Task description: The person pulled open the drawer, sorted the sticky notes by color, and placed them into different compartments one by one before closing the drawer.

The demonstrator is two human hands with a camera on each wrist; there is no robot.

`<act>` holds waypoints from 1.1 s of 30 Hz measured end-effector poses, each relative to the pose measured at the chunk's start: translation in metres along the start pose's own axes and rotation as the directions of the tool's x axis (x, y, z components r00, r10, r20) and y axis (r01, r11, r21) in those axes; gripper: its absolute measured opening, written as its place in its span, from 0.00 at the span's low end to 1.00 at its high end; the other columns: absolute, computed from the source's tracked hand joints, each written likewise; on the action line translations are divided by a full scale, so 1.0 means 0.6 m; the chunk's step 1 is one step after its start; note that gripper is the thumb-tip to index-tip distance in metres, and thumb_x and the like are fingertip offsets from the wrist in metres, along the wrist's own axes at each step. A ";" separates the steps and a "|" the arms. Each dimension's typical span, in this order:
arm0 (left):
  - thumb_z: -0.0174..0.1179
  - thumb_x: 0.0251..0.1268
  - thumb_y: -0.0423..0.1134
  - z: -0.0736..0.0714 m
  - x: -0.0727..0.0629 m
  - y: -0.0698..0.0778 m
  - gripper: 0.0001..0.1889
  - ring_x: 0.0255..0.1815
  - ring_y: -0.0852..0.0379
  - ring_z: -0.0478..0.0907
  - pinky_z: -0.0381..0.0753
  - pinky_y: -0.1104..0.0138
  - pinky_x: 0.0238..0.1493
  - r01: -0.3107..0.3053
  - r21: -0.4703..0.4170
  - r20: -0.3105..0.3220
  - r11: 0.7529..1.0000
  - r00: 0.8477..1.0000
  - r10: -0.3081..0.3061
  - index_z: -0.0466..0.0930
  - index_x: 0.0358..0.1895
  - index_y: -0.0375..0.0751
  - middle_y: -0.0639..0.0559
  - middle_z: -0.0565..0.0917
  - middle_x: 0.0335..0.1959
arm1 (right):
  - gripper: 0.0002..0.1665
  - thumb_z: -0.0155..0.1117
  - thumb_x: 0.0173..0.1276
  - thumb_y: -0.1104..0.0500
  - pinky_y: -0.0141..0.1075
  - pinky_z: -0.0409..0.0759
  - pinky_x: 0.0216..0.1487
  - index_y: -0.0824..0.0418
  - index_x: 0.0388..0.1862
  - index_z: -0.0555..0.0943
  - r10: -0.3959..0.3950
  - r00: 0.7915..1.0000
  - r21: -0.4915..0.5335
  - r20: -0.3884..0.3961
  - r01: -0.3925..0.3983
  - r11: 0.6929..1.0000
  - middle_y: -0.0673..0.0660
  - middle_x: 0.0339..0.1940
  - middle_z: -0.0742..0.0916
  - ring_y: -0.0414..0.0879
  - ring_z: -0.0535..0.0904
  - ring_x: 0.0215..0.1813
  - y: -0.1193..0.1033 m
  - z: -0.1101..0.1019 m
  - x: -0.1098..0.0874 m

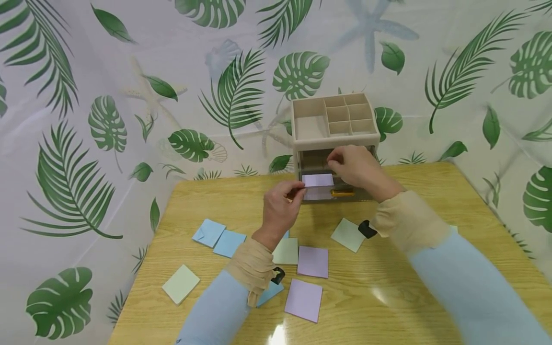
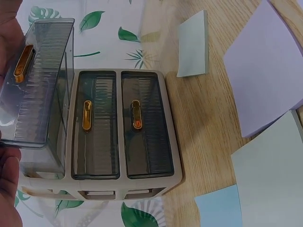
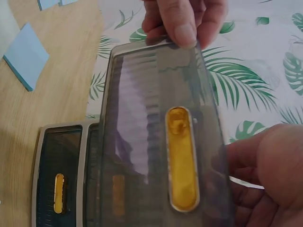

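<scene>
A beige desktop organizer [image 1: 336,142] stands at the back of the table, its top clear grey drawer [image 2: 40,90] pulled outward. Inside that drawer is a lavender note pad [image 1: 318,180], partly visible through the front. My left hand [image 1: 281,203] pinches the drawer's edge on the left side; the right wrist view shows its thumb on the front's rim. Over the drawer's right part is my right hand [image 1: 355,167], fingers curled. In the right wrist view, the right hand [image 3: 274,175] is beside the drawer, its fingertips hidden. Whether it holds something cannot be told. An amber handle [image 3: 181,161] marks the drawer front.
Two lower drawers [image 2: 97,142] are closed. Blue note pads [image 1: 230,243], lavender pads [image 1: 304,300] and pale green pads [image 1: 181,284] lie scattered over the wooden table [image 1: 366,297]. A leaf-patterned sheet [image 1: 142,72] hangs behind the organizer, whose top has several small compartments.
</scene>
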State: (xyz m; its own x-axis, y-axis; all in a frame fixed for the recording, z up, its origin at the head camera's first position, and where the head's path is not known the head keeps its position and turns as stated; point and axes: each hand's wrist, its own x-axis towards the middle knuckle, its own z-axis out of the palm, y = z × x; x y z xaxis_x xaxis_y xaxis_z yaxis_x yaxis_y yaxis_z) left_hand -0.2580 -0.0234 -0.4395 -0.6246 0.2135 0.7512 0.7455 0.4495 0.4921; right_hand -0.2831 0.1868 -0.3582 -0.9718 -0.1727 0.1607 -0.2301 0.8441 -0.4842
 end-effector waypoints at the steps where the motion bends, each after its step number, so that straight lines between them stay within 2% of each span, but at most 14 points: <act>1: 0.65 0.62 0.33 0.000 0.000 0.000 0.04 0.30 0.61 0.82 0.78 0.77 0.33 -0.001 -0.002 0.000 1.000 1.000 0.001 0.85 0.37 0.36 0.49 0.85 0.32 | 0.12 0.56 0.72 0.56 0.46 0.76 0.42 0.61 0.46 0.83 -0.012 1.000 0.010 -0.025 0.012 1.000 0.58 0.38 0.85 0.51 0.80 0.39 -0.001 -0.004 -0.005; 4: 0.65 0.62 0.32 0.000 0.000 0.000 0.04 0.30 0.60 0.82 0.78 0.78 0.33 -0.004 -0.006 -0.002 1.000 1.000 0.004 0.85 0.37 0.36 0.49 0.85 0.32 | 0.11 0.57 0.72 0.55 0.44 0.75 0.38 0.60 0.43 0.83 -0.057 0.995 0.041 -0.080 0.060 0.997 0.55 0.34 0.84 0.49 0.77 0.34 -0.007 -0.017 -0.024; 7: 0.65 0.62 0.32 -0.001 0.000 0.000 0.04 0.30 0.60 0.81 0.78 0.77 0.32 -0.007 -0.012 -0.003 1.000 1.000 0.007 0.85 0.37 0.36 0.49 0.85 0.32 | 0.10 0.59 0.72 0.55 0.40 0.74 0.34 0.59 0.42 0.83 -0.105 0.992 0.126 -0.071 0.114 0.986 0.53 0.32 0.84 0.47 0.76 0.31 -0.017 -0.032 -0.052; 10: 0.65 0.61 0.32 -0.002 0.001 0.000 0.04 0.30 0.61 0.81 0.78 0.77 0.32 0.004 -0.015 -0.004 1.000 1.000 -0.004 0.85 0.37 0.36 0.49 0.85 0.32 | 0.10 0.59 0.72 0.54 0.38 0.77 0.32 0.59 0.41 0.83 -0.184 0.983 0.247 0.025 0.172 0.954 0.53 0.32 0.84 0.46 0.79 0.31 -0.031 -0.046 -0.085; 12: 0.65 0.61 0.32 -0.002 0.001 0.001 0.04 0.30 0.61 0.81 0.78 0.77 0.32 0.011 -0.017 -0.004 1.000 1.000 -0.011 0.85 0.37 0.36 0.49 0.85 0.32 | 0.09 0.59 0.72 0.55 0.38 0.79 0.31 0.59 0.42 0.83 -0.245 0.961 0.324 0.128 0.193 0.926 0.54 0.30 0.84 0.47 0.80 0.31 -0.040 -0.050 -0.107; 14: 0.65 0.61 0.32 -0.001 0.002 0.001 0.04 0.30 0.60 0.82 0.78 0.77 0.32 0.015 -0.019 -0.005 1.000 1.000 -0.015 0.85 0.37 0.35 0.49 0.85 0.32 | 0.09 0.58 0.73 0.55 0.37 0.80 0.31 0.57 0.42 0.82 -0.325 0.916 0.371 0.234 0.225 0.901 0.52 0.31 0.84 0.46 0.81 0.32 -0.047 -0.047 -0.129; 18: 0.66 0.61 0.32 -0.001 0.002 0.002 0.05 0.30 0.60 0.82 0.78 0.77 0.32 0.007 -0.031 -0.011 1.000 1.000 -0.008 0.85 0.37 0.34 0.49 0.86 0.32 | 0.08 0.57 0.74 0.53 0.34 0.79 0.29 0.53 0.43 0.82 -0.475 0.789 0.398 0.391 0.320 0.860 0.45 0.28 0.83 0.38 0.79 0.28 -0.054 -0.016 -0.169; 20: 0.65 0.61 0.32 -0.001 0.002 0.001 0.05 0.30 0.60 0.82 0.78 0.77 0.32 0.009 -0.034 -0.014 0.999 1.000 -0.009 0.85 0.37 0.34 0.49 0.86 0.32 | 0.09 0.56 0.74 0.50 0.33 0.78 0.29 0.50 0.43 0.81 -0.512 0.734 0.394 0.447 0.352 0.849 0.43 0.28 0.82 0.37 0.77 0.27 -0.053 0.005 -0.184; 21: 0.65 0.61 0.32 -0.001 0.002 0.001 0.05 0.30 0.60 0.82 0.78 0.77 0.32 0.012 -0.034 -0.015 0.999 1.000 -0.012 0.85 0.37 0.34 0.49 0.86 0.32 | 0.09 0.56 0.74 0.50 0.32 0.77 0.30 0.49 0.43 0.81 -0.516 0.716 0.386 0.469 0.360 0.850 0.43 0.28 0.82 0.36 0.76 0.28 -0.051 0.016 -0.189; 23: 0.66 0.61 0.33 -0.001 0.001 0.001 0.05 0.30 0.60 0.82 0.78 0.77 0.32 0.019 -0.033 -0.015 0.999 1.000 -0.019 0.85 0.37 0.34 0.49 0.86 0.32 | 0.09 0.56 0.74 0.49 0.31 0.77 0.33 0.49 0.43 0.81 -0.503 0.699 0.366 0.508 0.354 0.861 0.41 0.30 0.82 0.36 0.77 0.30 -0.043 0.038 -0.196; 25: 0.66 0.61 0.33 -0.001 0.000 0.000 0.05 0.29 0.60 0.82 0.79 0.76 0.32 0.024 -0.033 -0.014 0.999 1.000 -0.025 0.85 0.37 0.35 0.49 0.86 0.32 | 0.08 0.56 0.74 0.50 0.31 0.77 0.35 0.49 0.43 0.81 -0.477 0.700 0.350 0.531 0.331 0.876 0.41 0.32 0.82 0.36 0.77 0.32 -0.031 0.058 -0.199; 27: 0.66 0.61 0.33 -0.001 -0.001 0.000 0.05 0.29 0.60 0.82 0.79 0.75 0.32 0.027 -0.032 -0.012 0.999 1.000 -0.027 0.86 0.37 0.35 0.49 0.86 0.32 | 0.07 0.57 0.73 0.51 0.31 0.77 0.36 0.50 0.42 0.81 -0.462 0.713 0.337 0.528 0.323 0.884 0.41 0.32 0.82 0.36 0.77 0.33 -0.017 0.078 -0.199; 30: 0.66 0.61 0.33 0.000 -0.002 -0.001 0.05 0.30 0.60 0.82 0.80 0.75 0.32 0.030 -0.037 -0.009 0.999 0.999 -0.030 0.86 0.37 0.34 0.48 0.86 0.32 | 0.06 0.59 0.72 0.55 0.32 0.78 0.36 0.53 0.41 0.82 -0.447 0.748 0.310 0.490 0.330 0.892 0.41 0.32 0.83 0.35 0.78 0.33 0.004 0.108 -0.196; 33: 0.66 0.61 0.33 0.000 -0.003 -0.002 0.05 0.30 0.60 0.82 0.79 0.76 0.33 0.036 -0.042 -0.011 0.998 0.999 -0.036 0.86 0.38 0.34 0.49 0.86 0.33 | 0.05 0.60 0.71 0.58 0.32 0.77 0.35 0.56 0.40 0.83 -0.410 0.797 0.252 0.443 0.328 0.910 0.43 0.32 0.83 0.34 0.77 0.33 0.024 0.135 -0.193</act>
State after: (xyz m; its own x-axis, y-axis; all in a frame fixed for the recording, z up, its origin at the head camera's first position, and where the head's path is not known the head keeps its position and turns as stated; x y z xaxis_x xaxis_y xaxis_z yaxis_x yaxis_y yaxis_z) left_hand -0.2578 -0.0243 -0.4417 -0.6485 0.1877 0.7377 0.7319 0.4202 0.5365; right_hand -0.1783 0.1780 -0.4531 -0.7035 -0.7085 -0.0548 -0.5409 0.5839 -0.6054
